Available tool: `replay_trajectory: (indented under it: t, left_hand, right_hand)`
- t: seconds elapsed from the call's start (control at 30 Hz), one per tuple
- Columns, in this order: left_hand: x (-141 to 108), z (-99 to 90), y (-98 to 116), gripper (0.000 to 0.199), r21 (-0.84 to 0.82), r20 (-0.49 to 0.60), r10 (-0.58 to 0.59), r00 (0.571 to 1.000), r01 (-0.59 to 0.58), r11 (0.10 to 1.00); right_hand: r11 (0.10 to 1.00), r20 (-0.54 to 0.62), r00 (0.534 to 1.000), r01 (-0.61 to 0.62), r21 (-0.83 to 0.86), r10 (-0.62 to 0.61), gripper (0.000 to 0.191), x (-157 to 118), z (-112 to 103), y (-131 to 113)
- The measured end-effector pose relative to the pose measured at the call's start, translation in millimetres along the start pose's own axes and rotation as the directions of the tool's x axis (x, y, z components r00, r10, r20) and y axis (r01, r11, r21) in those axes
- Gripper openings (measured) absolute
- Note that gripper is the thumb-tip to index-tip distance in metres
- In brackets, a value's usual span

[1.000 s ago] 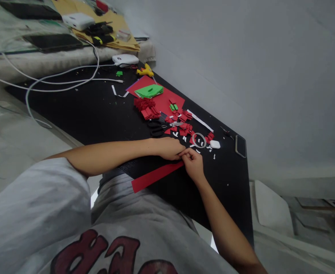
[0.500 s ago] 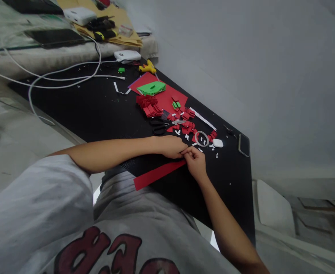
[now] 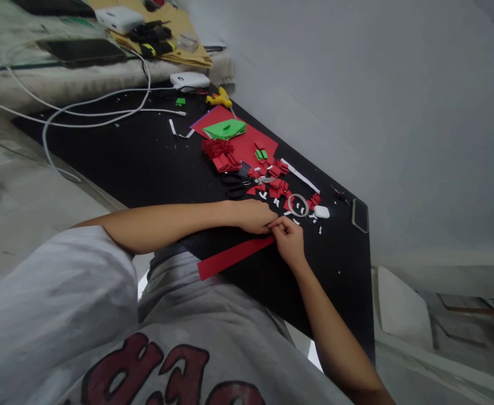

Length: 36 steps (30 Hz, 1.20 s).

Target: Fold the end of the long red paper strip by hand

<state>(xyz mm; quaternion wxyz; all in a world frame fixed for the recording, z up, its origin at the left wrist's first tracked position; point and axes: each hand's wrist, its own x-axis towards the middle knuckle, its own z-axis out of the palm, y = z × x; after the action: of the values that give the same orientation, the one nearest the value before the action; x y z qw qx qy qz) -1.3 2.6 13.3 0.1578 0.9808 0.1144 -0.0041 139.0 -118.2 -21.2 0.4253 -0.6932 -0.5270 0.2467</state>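
Note:
Both hands meet over the black table, at one end of a long red paper strip. My left hand is closed, its fingertips pressed together at the strip's far end and mostly hidden under the hand. Beside it, my right hand pinches the same end between thumb and fingers. The strip's free end slants down to the left, past the table edge nearest my body. Just beyond the hands lie black-handled scissors, folded red paper pieces, a ring of clear tape and small white paper scraps.
A stack of red pieces and folded green paper lie on a red sheet. Farther back are a yellow glue gun and white cables. A white case and a phone lie to the right, near a wall.
The view has shifted very slightly. Both hands keep the same hold on the red paper strip, with no clear movement.

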Motion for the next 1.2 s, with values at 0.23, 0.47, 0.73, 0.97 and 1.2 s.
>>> replay_trajectory:
  t: [0.23, 0.47, 0.73, 0.97, 1.2]
  left_hand:
    - [-0.4, 0.3, -0.5, 0.020, -0.052, -0.015, -0.010, 1.000, 0.009, 0.999]
    - [0.2, 1.7, -1.1, 0.021, -0.065, -0.018, -0.006, 1.000, 0.005, 0.998]
    - [-2.1, -1.1, 1.0, 0.025, -0.003, 0.020, -0.009, 1.000, 0.009, 1.000]
    - [-1.2, 2.3, -1.4, 0.024, -0.027, 0.000, -0.010, 1.000, 0.010, 1.000]
    - [-0.6, 5.5, -2.7, 0.025, 0.001, -0.009, 0.033, 0.999, -0.033, 0.999]
  right_hand:
    - [1.000, 0.008, 1.000, -0.004, -0.010, 0.004, 0.013, -0.1, -0.6, 1.7]
    - [1.000, 0.002, 1.000, 0.012, -0.010, -0.012, 0.014, 0.0, -0.6, 2.6]
    - [0.999, -0.009, 1.000, 0.013, -0.033, -0.013, 0.015, 0.0, -0.8, 0.5]
    - [0.999, -0.007, 1.000, 0.019, -0.031, -0.019, 0.014, 0.1, -0.9, 4.3]
    - [0.999, -0.006, 1.000, 0.000, -0.037, 0.000, 0.014, -0.5, -0.4, 3.2]
